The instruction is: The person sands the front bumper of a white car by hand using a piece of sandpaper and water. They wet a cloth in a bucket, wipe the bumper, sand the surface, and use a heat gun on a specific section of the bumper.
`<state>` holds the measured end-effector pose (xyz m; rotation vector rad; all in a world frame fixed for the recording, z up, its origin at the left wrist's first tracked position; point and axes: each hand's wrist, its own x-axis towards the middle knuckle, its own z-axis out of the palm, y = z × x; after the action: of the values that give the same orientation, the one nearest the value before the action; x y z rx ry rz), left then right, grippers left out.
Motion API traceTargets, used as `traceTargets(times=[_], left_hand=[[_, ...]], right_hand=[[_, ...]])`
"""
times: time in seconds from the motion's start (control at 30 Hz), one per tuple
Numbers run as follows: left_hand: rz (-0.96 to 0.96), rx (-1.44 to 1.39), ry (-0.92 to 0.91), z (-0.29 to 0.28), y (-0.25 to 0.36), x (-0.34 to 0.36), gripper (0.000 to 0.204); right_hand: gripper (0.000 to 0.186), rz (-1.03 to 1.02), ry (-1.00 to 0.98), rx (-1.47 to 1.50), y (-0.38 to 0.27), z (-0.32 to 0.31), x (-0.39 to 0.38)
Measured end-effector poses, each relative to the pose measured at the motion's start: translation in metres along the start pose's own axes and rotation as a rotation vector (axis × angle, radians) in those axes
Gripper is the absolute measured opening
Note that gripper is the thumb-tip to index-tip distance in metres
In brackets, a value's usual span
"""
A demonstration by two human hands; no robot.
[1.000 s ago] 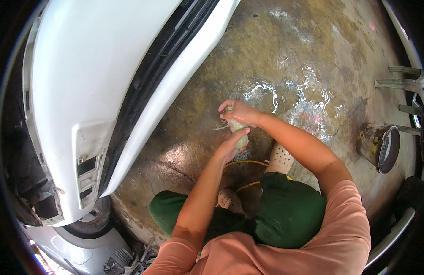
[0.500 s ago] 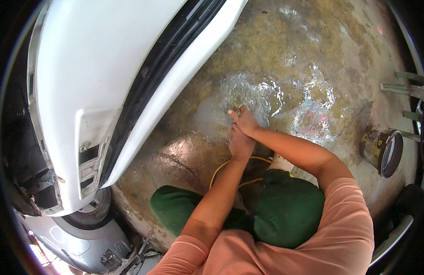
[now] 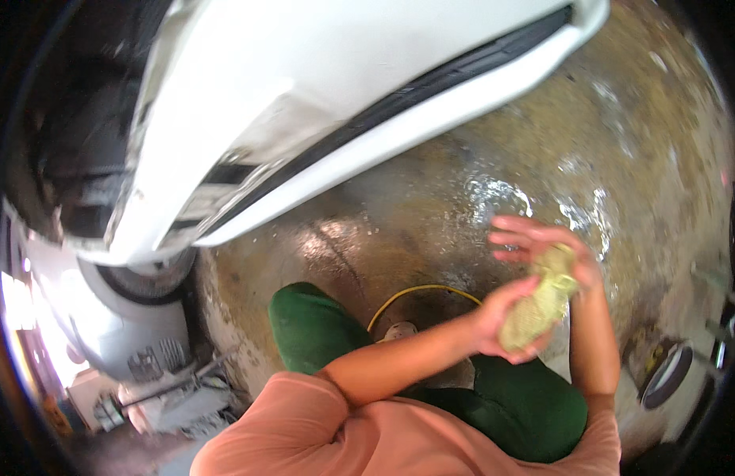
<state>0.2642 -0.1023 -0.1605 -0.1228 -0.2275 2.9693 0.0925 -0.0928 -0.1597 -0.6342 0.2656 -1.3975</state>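
A wet yellow-green cloth (image 3: 536, 305) is bunched in my left hand (image 3: 502, 317), which is closed round its lower part. My right hand (image 3: 542, 242) is at the cloth's upper end, palm against it, with the fingers stretched out and apart. Both hands are slightly blurred and are held above my green-trousered legs, to the right of centre.
A white bumper (image 3: 296, 55) fills the upper left, with a grey car part and wheel (image 3: 137, 317) below. The concrete floor (image 3: 399, 206) is wet. A yellow hose (image 3: 423, 287) curves by my feet. A bucket (image 3: 657, 373) is at the lower right, metal parts (image 3: 185, 401) at lower left.
My hands have risen from near the floor and moved right with the cloth, now more visible. My right fingers have spread. The view has swung, so the bumper appears tilted and shifted rightward.
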Motion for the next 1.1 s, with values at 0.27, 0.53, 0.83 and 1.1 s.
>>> traceTargets(times=[0.27, 0.53, 0.83, 1.1], left_hand=[[0.005, 0.245, -0.264, 0.058, -0.015, -0.002, 0.053], [0.034, 0.97, 0.692, -0.05, 0.056, -0.019, 0.032], [0.192, 1.465, 1.292, -0.149, 0.058, -0.004, 0.055], [-0.16, 1.716, 1.443, -0.125, 0.048, 0.01, 0.062]], right_hand=[[0.023, -0.326, -0.201, -0.066, -0.029, 0.07, 0.001], [0.013, 0.168, 0.748, -0.614, 0.066, -0.02, 0.01], [0.027, 0.289, 0.909, -0.959, 0.155, -0.115, 0.017], [0.037, 0.267, 1.103, -1.133, 0.176, -0.143, -0.008]])
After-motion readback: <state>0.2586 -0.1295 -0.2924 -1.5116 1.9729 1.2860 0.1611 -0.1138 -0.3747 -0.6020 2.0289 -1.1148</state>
